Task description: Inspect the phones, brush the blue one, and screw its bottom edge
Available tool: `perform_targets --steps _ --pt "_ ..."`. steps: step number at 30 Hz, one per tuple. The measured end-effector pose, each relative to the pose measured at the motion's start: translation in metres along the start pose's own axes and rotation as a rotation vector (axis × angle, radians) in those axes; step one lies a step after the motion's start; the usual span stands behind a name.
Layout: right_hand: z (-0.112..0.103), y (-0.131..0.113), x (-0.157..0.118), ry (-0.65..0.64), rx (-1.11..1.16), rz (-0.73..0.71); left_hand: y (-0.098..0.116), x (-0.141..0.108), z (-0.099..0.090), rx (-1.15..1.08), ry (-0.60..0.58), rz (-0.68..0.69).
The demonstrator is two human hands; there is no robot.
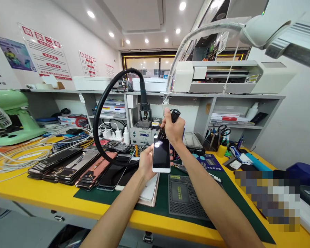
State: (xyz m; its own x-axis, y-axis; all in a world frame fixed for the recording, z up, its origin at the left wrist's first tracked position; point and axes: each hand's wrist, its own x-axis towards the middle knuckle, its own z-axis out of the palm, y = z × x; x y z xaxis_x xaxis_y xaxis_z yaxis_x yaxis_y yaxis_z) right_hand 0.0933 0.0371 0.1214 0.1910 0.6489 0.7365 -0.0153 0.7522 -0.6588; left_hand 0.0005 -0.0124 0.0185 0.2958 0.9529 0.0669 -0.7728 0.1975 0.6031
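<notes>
My left hand (146, 162) is wrapped round a white-framed smartphone (161, 158) and holds it tilted up above the bench. The phone's dark screen faces me, with a bright patch of light near its top. My right hand (174, 127) grips a small black flashlight (175, 115), thumb on its upper end. The flashlight's lower end is close over the top of the screen; whether the two touch I cannot tell. Below the phone lies a white phone back panel (147, 191), next to a grey perforated mat (187, 196) on the green work mat (243, 210).
Stacks of phone screens (67, 167) lie on the yellow bench (15, 187) to the left, near a green fan (12, 117). A black hose (96, 127) arches by a hot-air station (144, 136). Tools stand in a holder (214, 137); a lamp arm (181, 44) hangs overhead.
</notes>
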Motion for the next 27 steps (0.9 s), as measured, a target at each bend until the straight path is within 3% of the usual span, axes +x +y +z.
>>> perform_targets --steps 10,18,27 --pt "-0.018 -0.009 0.014 -0.175 -0.167 -0.078 0.003 -0.001 0.002 -0.028 -0.042 -0.017" --pt "-0.029 -0.031 0.021 -0.405 -0.171 0.152 0.003 -0.002 0.004 0.0 -0.041 -0.002" --pt "-0.042 -0.053 0.016 -0.463 -0.151 0.126 0.003 0.0 -0.001 -0.033 -0.045 -0.012"
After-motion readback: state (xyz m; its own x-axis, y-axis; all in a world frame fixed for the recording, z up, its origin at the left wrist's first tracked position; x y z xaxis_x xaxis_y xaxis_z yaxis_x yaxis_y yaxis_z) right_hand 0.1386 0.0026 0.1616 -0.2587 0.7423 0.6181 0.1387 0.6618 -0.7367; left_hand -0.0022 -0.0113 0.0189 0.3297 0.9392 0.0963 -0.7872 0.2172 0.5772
